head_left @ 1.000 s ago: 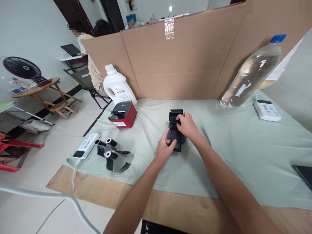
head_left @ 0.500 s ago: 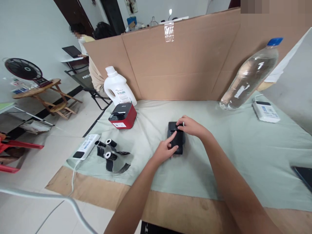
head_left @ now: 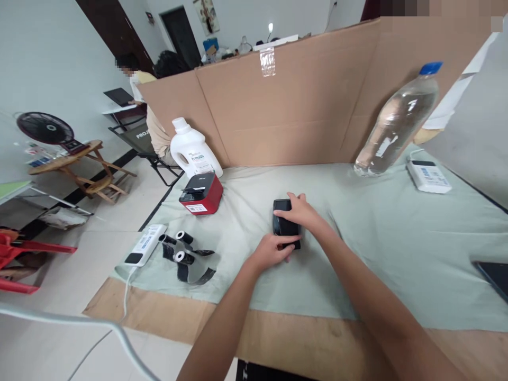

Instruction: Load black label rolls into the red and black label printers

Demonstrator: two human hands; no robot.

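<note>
A small black box-shaped device (head_left: 286, 226) lies on the pale green cloth in front of me. My right hand (head_left: 300, 210) grips its far end from the right side, with the thumb across the top. At the near end, my left hand (head_left: 273, 250) holds the device between thumb and fingers, one finger stretched across its top. The fingertips underneath are partly hidden. To the left lie several small rolls (head_left: 183, 257) with loose black-and-grey strips, apart from both hands.
A red and black box-shaped machine (head_left: 202, 194) stands before a white jug (head_left: 194, 151). A tilted water bottle (head_left: 397, 127) leans on the cardboard screen (head_left: 286, 116). White power strips (head_left: 146, 245) lie at both sides; a dark phone-like slab (head_left: 492, 278) is far right. A person sits beyond.
My right hand has shifted from the device's top edge to a grip around its far end. My left hand has slid down to the near end. The camera view has shifted slightly.
</note>
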